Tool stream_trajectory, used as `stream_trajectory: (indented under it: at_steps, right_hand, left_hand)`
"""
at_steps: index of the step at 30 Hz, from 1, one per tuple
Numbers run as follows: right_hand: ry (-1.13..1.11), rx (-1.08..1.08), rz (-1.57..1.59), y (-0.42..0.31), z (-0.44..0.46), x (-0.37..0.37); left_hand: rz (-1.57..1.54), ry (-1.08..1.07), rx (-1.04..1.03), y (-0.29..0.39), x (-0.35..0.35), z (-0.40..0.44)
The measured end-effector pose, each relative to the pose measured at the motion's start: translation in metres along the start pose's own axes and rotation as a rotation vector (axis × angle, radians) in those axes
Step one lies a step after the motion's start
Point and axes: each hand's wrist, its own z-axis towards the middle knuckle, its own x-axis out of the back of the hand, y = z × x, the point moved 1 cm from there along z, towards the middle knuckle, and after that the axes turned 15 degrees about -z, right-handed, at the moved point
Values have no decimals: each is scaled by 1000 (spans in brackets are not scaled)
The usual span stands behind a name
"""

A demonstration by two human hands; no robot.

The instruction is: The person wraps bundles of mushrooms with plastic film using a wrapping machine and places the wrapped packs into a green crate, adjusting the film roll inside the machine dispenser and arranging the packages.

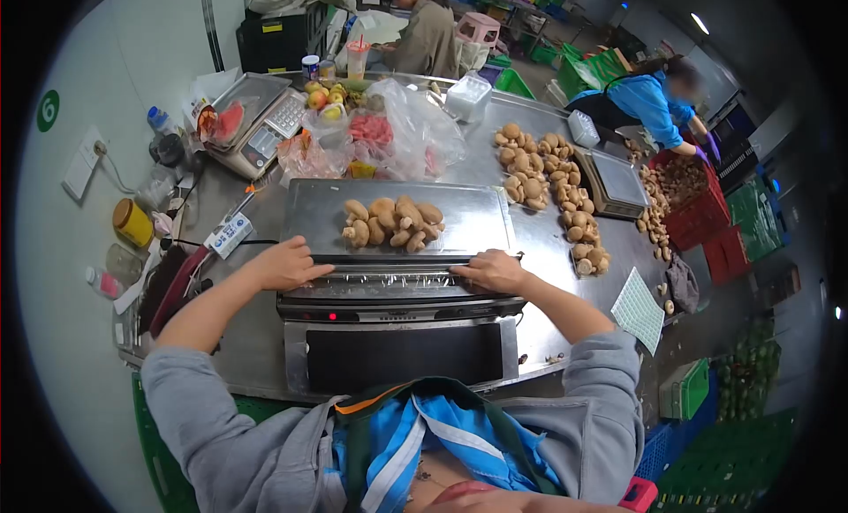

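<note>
A film wrapping machine [397,317] with a lit red lamp sits before me on the metal table. Clear plastic film [389,280] lies wrinkled across its front slot. At the film's left end, my left hand [288,264] is closed on the edge, index finger pointing inward. My right hand [493,272] grips the right end, its fingers also pointing inward. Just beyond both hands, a pile of brown mushrooms [393,222] rests on the machine's flat metal plate [309,204]. Whether a tray lies under the mushrooms is hidden.
More mushrooms [576,199] lie in rows to the right, beside a scale [616,179]. Another scale [261,142], fruit [322,98] and plastic bags [415,124] stand at the back left. A co-worker in blue [649,102] leans over a red crate [693,199].
</note>
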Motion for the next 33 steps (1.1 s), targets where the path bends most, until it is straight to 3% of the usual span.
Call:
stream_trajectory:
  at_steps: [2,4,6,7,8,9,10,11,13,14,15,17,18,19,21,22,24,26,28,32,33]
  right_hand:
    - [150,-104,129,-14,8,-14]
    - [257,-426,363,-28,2,-22]
    - [62,-788,801,-47,-23,-10]
    - [274,-816,1165,-38,-21,1]
    - [483,-817,1531,-32,-20,16]
    - [651,-989,1450,-14,0,54]
    - [1020,-843,1531,12,18,64]
    - [1204,-832,1599,32,45,97]
    - [1231,-902,1494,77,103,78]
    - [1198,-893,1485,96,125,38]
    - [971,-849,1270,104,137,-12]
    - [447,-783,911,96,145,-48]
    - [151,-758,762,79,142,-53]
    - [155,-754,764,79,142,-60]
    - [487,-349,570,75,135,-72]
    - [473,-353,588,66,124,-77]
    - [63,-559,1155,55,110,-54]
    - [45,-632,1352,28,93,-31]
    - [28,-642,1310,17,77,-33]
    - [204,-638,1361,10,70,-38]
    - [274,-584,1076,15,71,-36]
  left_hand:
    - [44,92,14,1,-24,7]
    - [-153,212,264,12,-25,9]
    - [-331,648,462,44,3,12]
    - [-309,652,448,37,25,20]
    - [-792,916,714,30,42,26]
    - [-1317,1138,990,34,51,32]
    - [-1537,1340,679,21,70,46]
    - [-1715,1533,323,-9,90,65]
    - [-1329,1834,757,-61,83,104]
    - [-1059,1549,861,-85,58,107]
    - [-793,1259,929,-110,24,106]
    - [-670,777,1011,-125,-56,98]
    - [-838,581,917,-112,-73,94]
    - [-620,648,682,-116,-98,85]
    - [-585,524,680,-109,-74,82]
    - [-560,399,674,-97,-69,79]
    - [-660,431,647,-83,-62,71]
    - [-1203,358,661,-47,-40,67]
    - [-1141,340,697,-26,-36,55]
    - [-1122,324,792,-8,-34,50]
    - [-1117,323,791,-4,-33,52]
